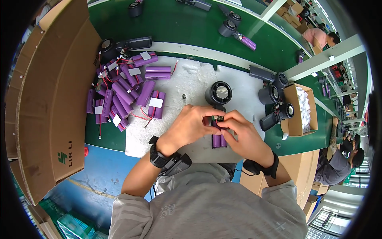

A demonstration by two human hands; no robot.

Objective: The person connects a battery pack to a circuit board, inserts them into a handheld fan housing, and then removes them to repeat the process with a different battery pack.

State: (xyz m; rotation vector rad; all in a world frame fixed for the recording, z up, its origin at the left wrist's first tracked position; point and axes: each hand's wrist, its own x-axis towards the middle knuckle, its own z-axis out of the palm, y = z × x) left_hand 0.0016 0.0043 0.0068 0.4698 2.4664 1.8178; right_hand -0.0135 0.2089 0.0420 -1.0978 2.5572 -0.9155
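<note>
A black handheld fan [219, 93] lies before me on the white foam sheet, its round head pointing away. Its handle is uncovered and shows a small green circuit board [217, 118] and a purple battery pack [219, 140] at the near end. My left hand [191, 125] is closed on the handle from the left, fingertips pinched by the board. From the other side my right hand [242, 131] grips the same spot, thumb and fingers bent over the pack's upper end. Fingers partly hide the board, so any wire between them cannot be made out.
Purple battery packs [123, 89] with red wires are heaped on the left, beside a tall cardboard box [55, 91]. Several black fans [269, 95] lie on the right, near a small carton [296, 115] of white pieces. More fans rest across the green bench [175, 28]. People work farther right.
</note>
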